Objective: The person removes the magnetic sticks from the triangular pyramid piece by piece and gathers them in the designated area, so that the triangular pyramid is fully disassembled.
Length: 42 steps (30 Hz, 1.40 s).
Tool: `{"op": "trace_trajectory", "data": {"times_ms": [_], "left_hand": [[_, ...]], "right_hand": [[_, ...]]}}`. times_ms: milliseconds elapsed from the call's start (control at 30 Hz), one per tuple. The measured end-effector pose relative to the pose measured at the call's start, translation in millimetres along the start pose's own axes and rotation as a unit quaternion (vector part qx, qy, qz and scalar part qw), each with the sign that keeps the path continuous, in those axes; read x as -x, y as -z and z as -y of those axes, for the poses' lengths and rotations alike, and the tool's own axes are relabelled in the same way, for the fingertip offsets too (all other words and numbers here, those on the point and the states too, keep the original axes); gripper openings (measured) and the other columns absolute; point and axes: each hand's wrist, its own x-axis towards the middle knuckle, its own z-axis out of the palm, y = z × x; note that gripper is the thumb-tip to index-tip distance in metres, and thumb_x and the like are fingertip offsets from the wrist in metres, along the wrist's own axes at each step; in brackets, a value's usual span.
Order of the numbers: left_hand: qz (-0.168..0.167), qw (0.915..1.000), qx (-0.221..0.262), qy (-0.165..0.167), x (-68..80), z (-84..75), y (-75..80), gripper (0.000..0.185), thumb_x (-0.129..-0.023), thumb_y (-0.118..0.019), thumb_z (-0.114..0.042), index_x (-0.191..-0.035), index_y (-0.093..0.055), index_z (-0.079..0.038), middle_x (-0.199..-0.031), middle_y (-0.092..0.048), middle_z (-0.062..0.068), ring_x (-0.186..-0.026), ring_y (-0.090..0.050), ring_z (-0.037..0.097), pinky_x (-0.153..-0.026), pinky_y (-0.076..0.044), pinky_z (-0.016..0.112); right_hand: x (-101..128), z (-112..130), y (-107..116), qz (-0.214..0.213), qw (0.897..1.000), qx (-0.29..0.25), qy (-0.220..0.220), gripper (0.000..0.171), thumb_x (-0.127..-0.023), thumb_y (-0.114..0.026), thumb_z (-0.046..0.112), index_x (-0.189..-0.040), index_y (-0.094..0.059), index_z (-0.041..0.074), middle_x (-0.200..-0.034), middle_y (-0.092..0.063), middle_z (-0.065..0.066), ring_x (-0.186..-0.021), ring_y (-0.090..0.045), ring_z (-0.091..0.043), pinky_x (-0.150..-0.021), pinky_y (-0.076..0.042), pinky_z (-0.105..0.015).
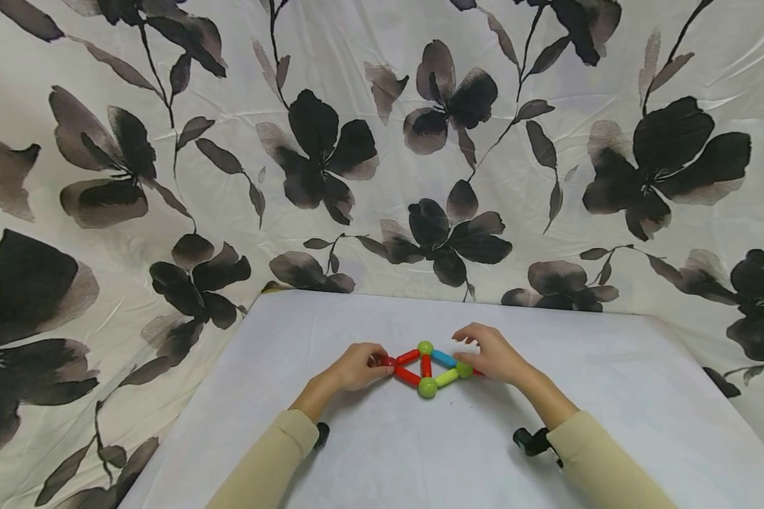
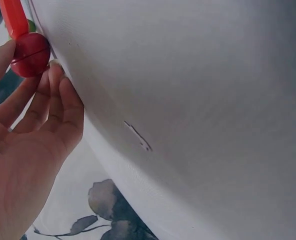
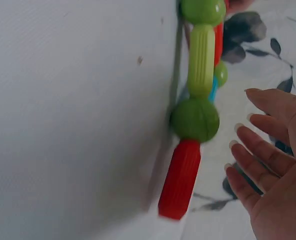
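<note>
A flat figure of toy rods and balls lies mid-table [image 1: 382, 452]: red rods [image 1: 407, 376], a blue rod [image 1: 444, 358] and a yellow-green rod [image 1: 446, 377] join green balls [image 1: 427, 387]. My left hand [image 1: 374, 359] pinches the red ball [image 1: 388, 361] at the figure's left tip; in the left wrist view the red ball [image 2: 30, 54] sits between thumb and fingertips [image 2: 55, 75]. My right hand [image 1: 484, 353] arches over the right end. In the right wrist view its fingers [image 3: 258, 150] are spread, just clear of a green ball [image 3: 194, 119] and a red rod [image 3: 180, 179].
A white cloth printed with dark flowers [image 1: 331, 148] hangs behind the table and drapes down both sides. The table's far edge [image 1: 446, 300] lies just behind the figure. Black wrist mounts [image 1: 533, 440] sit at both cuffs.
</note>
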Motion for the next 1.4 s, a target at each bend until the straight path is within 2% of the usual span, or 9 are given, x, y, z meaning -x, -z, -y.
{"op": "trace_trajectory", "data": {"times_ms": [367, 600, 767, 1200, 1400], "left_hand": [[0.009, 0.9999, 0.008, 0.007, 0.4, 3.0, 1.0, 0.02, -0.097, -0.071, -0.022, -0.109, -0.069, -0.006, -0.089, -0.061, 0.0, -0.085, -0.056, 0.017, -0.078, -0.049, 0.032], [0.004, 1.0, -0.004, -0.005, 2.0, 3.6, -0.3, 0.024, -0.097, -0.071, -0.022, -0.113, -0.07, -0.004, -0.089, -0.062, 0.0, -0.084, -0.057, 0.016, -0.077, -0.048, 0.031], [0.005, 0.9999, -0.003, -0.012, 0.2, 2.9, -0.6, 0.025, -0.097, -0.07, -0.021, -0.116, -0.071, -0.004, -0.09, -0.064, 0.0, -0.082, -0.057, 0.014, -0.075, -0.048, 0.03], [0.007, 0.9999, -0.008, 0.005, -2.8, 4.0, -0.7, 0.025, -0.097, -0.07, -0.023, -0.116, -0.071, -0.007, -0.092, -0.063, 0.0, -0.084, -0.057, 0.016, -0.078, -0.049, 0.033], [0.004, 0.9999, -0.014, -0.008, -2.5, 4.3, -1.1, 0.024, -0.097, -0.07, -0.021, -0.115, -0.071, -0.005, -0.091, -0.063, 0.0, -0.082, -0.057, 0.015, -0.075, -0.048, 0.031]], "right_hand": [[-36.5, 27.2, -37.9, 0.053, 0.997, 0.001, 0.049, 0.034, -0.092, -0.075, 0.009, -0.123, -0.068, -0.002, -0.121, -0.067, -0.015, -0.117, -0.06, -0.035, -0.103, -0.047, -0.054], [-50.8, 31.5, -56.5, 0.079, 0.995, -0.001, 0.062, 0.034, -0.091, -0.077, 0.009, -0.123, -0.069, -0.001, -0.122, -0.068, -0.014, -0.112, -0.06, -0.031, -0.099, -0.049, -0.051], [-56.0, 34.2, -61.5, 0.096, 0.993, 0.01, 0.064, 0.033, -0.09, -0.078, 0.007, -0.121, -0.071, 0.0, -0.118, -0.071, -0.01, -0.111, -0.061, -0.028, -0.099, -0.049, -0.048], [-60.0, 33.5, -66.6, 0.092, 0.994, 0.021, 0.061, 0.022, -0.089, -0.077, 0.005, -0.111, -0.077, 0.006, -0.103, -0.071, -0.003, -0.097, -0.062, -0.018, -0.092, -0.051, -0.041], [-62.0, 34.4, -69.4, 0.084, 0.995, 0.038, 0.046, 0.018, -0.089, -0.078, 0.007, -0.107, -0.079, 0.006, -0.099, -0.069, -0.001, -0.091, -0.061, -0.016, -0.088, -0.052, -0.039]]}}
